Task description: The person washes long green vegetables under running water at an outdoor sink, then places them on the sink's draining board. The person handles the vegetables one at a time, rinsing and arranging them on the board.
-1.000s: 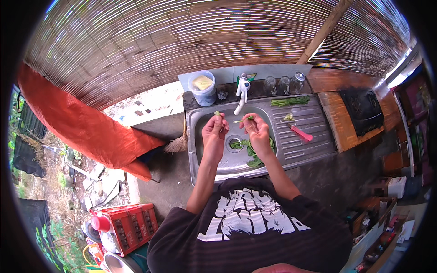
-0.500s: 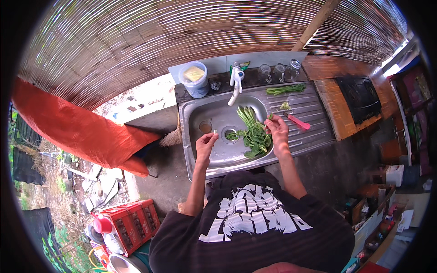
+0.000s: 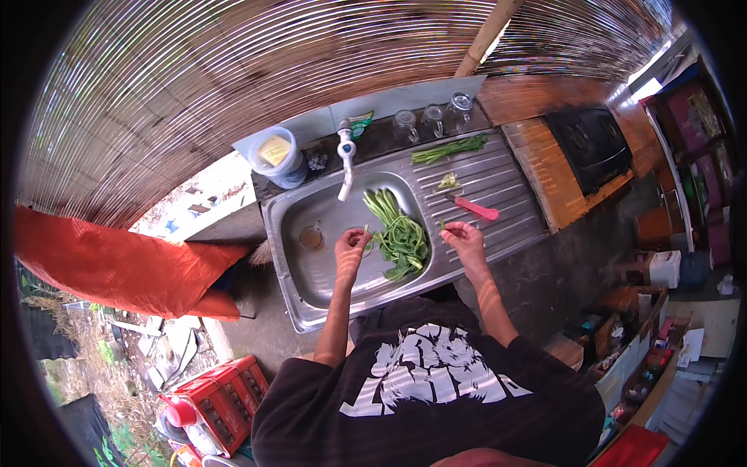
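A bunch of leafy greens (image 3: 405, 243) lies in the right half of the steel sink (image 3: 282, 268), pale stems toward the back. Just left of it, my left hand (image 3: 352, 244) is pinched on a small piece of green stem and hides most of the drain. Over the sink's right edge, my right hand (image 3: 465, 241) pinches a short green piece between thumb and fingertips. A knife with a pink handle (image 3: 477, 208) lies on the ribbed drainboard, beside a little pale-green heap (image 3: 448, 181). Farther back is a bundle of long green stems (image 3: 450, 149).
The white faucet (image 3: 346, 159) rises behind the sink. Left of it stands a clear tub (image 3: 278, 159); glass mugs (image 3: 433, 121) line the back ledge. A small round glass (image 3: 311, 237) is in the sink's left part. A black stove (image 3: 590, 148) stands to the right.
The view has swung right. Relative to the sink, my left hand has moved right, next to the greens, and my right hand has shifted right, away from them.
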{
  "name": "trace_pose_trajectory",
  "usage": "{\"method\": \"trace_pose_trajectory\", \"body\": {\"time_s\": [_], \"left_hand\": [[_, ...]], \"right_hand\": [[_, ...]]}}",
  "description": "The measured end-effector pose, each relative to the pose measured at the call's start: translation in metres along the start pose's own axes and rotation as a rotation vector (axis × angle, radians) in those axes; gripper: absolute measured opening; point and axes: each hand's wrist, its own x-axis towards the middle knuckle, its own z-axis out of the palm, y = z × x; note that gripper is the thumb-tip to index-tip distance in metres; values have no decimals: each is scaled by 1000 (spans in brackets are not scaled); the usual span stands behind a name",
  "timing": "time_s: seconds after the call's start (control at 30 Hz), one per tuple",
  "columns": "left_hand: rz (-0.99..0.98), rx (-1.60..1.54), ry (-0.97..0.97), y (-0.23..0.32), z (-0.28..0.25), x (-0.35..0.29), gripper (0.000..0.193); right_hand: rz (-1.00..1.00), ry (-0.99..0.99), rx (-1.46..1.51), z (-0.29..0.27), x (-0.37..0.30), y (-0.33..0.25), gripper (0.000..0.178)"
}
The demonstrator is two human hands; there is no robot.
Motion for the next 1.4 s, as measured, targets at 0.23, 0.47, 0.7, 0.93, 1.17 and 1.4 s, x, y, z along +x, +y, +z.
{"method": "trace_pose_trajectory", "body": {"time_s": [0.23, 0.47, 0.7, 0.93, 1.17, 1.4], "left_hand": [[167, 332, -35, 6, 121, 63, 23], [306, 527, -30, 1, 222, 109, 34], [124, 311, -87, 53, 245, 46, 39], [30, 221, -66, 101, 233, -6, 27], [76, -169, 180, 79, 188, -26, 19], [57, -321, 199, 44, 131, -31, 17]], "right_hand": [[-19, 0, -32, -68, 47, 3, 15], [150, -97, 57, -128, 101, 1, 26], [223, -301, 65, -139, 135, -10, 37], [115, -595, -19, -95, 140, -30, 27], [51, -670, -125, -68, 139, -38, 24], [41, -651, -146, -28, 137, -30, 24]]}}
